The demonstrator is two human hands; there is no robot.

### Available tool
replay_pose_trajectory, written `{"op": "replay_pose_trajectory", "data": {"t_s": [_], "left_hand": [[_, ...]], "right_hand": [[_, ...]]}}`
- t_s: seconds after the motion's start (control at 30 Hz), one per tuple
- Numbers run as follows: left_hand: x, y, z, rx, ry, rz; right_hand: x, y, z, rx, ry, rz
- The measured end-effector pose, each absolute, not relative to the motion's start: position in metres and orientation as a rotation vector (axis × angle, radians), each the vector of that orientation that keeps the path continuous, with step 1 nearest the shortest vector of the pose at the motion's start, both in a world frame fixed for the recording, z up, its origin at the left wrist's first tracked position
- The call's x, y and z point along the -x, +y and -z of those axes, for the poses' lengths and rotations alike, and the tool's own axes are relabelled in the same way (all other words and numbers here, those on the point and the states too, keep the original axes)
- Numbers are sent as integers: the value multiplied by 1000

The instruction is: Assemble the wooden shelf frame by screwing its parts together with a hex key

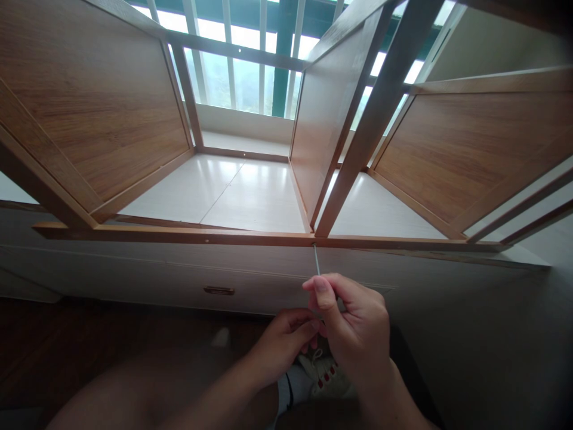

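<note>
Pinched in my right hand (353, 316) is a thin metal rod (317, 260), perhaps a hex key; its lower part is hidden by the fingers. The rod's upper end meets the front wooden rail (259, 237) of an open wooden frame, just below an upright post (362, 125). Lower and to the left, my left hand (289, 337) is curled with its fingertips together, close to the right hand. Whether it holds the tool's other end or something small cannot be made out. A small hole shows in the rail left of the rod.
Wood panels stand at the left (102, 101), middle (326, 113) and right (483, 137) of the frame. It rests on a white surface (250, 185) before a barred window. Below are a white front with a recessed handle (219, 291) and a shoe (326, 379) on the floor.
</note>
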State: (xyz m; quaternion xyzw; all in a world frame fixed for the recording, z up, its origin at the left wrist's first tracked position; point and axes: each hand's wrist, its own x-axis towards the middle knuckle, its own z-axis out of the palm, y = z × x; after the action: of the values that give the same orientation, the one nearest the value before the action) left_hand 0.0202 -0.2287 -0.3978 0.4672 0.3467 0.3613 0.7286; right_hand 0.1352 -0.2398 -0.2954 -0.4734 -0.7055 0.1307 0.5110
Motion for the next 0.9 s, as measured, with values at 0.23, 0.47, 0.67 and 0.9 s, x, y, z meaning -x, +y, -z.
{"op": "replay_pose_trajectory", "data": {"t_s": [0.23,0.47,0.67,0.9], "left_hand": [[-19,-214,377,-1019,772,-738],[-17,-230,401,-1050,744,-796],[-19,-234,407,-1043,746,-811],[-19,-233,409,-1057,715,-809]], "right_hand": [[-131,-241,301,1166,-1547,-545],[-130,-243,304,1140,-1485,-602],[-133,-245,301,1174,-1516,-555],[-135,-243,299,1192,-1623,-466]]}}
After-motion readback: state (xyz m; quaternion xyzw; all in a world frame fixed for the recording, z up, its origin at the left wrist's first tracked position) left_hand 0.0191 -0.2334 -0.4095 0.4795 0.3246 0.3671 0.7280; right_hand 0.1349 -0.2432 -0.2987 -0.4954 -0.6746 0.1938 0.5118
